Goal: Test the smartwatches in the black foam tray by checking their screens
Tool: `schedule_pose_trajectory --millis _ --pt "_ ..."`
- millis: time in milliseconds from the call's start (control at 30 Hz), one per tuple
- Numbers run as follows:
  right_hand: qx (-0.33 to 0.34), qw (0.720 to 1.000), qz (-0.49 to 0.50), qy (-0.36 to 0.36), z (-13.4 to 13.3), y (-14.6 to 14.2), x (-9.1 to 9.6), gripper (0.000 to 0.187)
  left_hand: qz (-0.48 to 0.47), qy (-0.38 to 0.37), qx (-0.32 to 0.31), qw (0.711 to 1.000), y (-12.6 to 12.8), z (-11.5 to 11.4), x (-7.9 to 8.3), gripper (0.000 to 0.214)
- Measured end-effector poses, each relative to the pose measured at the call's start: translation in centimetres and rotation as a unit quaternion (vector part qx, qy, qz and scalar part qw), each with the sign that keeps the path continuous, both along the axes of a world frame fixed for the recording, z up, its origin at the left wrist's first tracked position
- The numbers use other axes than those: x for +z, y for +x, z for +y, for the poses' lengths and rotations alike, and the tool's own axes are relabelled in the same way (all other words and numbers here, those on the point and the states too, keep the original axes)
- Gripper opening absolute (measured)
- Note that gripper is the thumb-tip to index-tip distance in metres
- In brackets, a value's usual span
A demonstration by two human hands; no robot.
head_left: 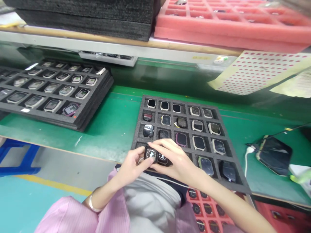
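Note:
My left hand (133,164) grips a dark smartwatch (150,153) with a lit dial, its thumb on the lower edge of the screen. Close beside it, my right hand (171,155) holds a second dark smartwatch (162,157), also showing a lit dial. A finger of the right hand reaches over the top of the first watch. Both watches are side by side above the near edge of a grey foam tray (184,101). Smartwatch cases without straps sit in its compartments, among them a purple-framed one (181,139). My hands hide part of the tray's near row.
At the left stands a stack of black foam trays (94,100) with more watches. A phone (274,155) on a white cable lies at the right. Red foam trays (218,32) and black foam blocks (85,19) rest on the shelf above. Another red tray (202,207) is below the bench edge.

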State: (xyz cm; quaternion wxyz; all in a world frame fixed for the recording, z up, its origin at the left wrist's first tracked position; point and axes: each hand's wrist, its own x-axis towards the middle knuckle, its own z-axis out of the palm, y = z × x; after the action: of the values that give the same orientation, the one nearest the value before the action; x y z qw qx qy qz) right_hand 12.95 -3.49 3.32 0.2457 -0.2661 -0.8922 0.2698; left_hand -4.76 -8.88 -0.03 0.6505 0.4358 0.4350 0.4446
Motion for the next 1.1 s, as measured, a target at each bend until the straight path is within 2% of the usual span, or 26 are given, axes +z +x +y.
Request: schedule_pose_trajectory --millis 300,400,500,600,667,767,833,867,933,967,1033,1067,1100 --pt "-0.01 1.0 0.014 0.0 -0.2 -0.1 -0.4 0.041 0.051 0.007 0.009 0.999 0.3 -0.1 -0.4 0.032" --pt "-0.004 0.999 0.042 -0.033 -0.2 -0.2 0.0 0.04 0.046 0.009 0.001 0.999 0.0 -0.4 -0.4 0.03" --pt "-0.007 0.99 0.108 -0.095 0.1 -0.3 0.1 0.038 0.042 -0.006 -0.033 0.999 -0.9 -1.7 -0.1 0.027" --pt "-0.049 0.989 0.11 -0.09 0.2 -0.6 -0.6 0.036 0.066 -0.056 -0.053 0.995 -1.9 -3.6 0.5 0.029" --pt "-0.064 0.995 0.044 -0.057 -0.3 -0.9 -1.2 0.037 0.07 -0.063 -0.019 0.995 -2.3 -4.7 0.9 0.03" --pt "-0.058 0.998 -0.037 -0.015 -2.3 -1.4 -1.0 0.044 0.055 -0.01 0.069 0.996 -2.1 -5.2 1.3 0.027" --pt "-0.027 0.997 -0.026 -0.07 -3.9 -1.2 0.0 0.043 0.067 0.05 0.087 0.993 -1.5 -4.7 1.5 0.027" --pt "0.004 0.99 -0.014 -0.142 -4.7 -0.8 0.7 0.038 0.086 0.084 0.07 0.99 -1.2 -4.2 1.6 0.028" --pt "0.059 0.949 0.001 -0.309 -5.7 0.7 2.0 0.027 0.136 0.156 -0.005 0.978 -0.6 -3.0 1.7 0.034" --pt "0.065 0.926 0.008 -0.373 -5.9 1.9 2.6 0.025 0.161 0.19 -0.053 0.967 -0.5 -2.4 1.8 0.035" --pt "0.012 0.901 0.039 -0.431 -6.0 5.0 3.5 0.029 0.218 0.236 -0.111 0.94 -0.5 -1.4 1.9 0.036" --pt "-0.042 0.896 0.058 -0.437 -5.8 6.9 3.8 0.036 0.255 0.246 -0.103 0.929 -0.7 -1.0 1.9 0.035" --pt "-0.117 0.897 0.096 -0.414 -5.6 9.0 4.1 0.04 0.302 0.246 -0.074 0.918 -1.0 -0.6 1.8 0.033"
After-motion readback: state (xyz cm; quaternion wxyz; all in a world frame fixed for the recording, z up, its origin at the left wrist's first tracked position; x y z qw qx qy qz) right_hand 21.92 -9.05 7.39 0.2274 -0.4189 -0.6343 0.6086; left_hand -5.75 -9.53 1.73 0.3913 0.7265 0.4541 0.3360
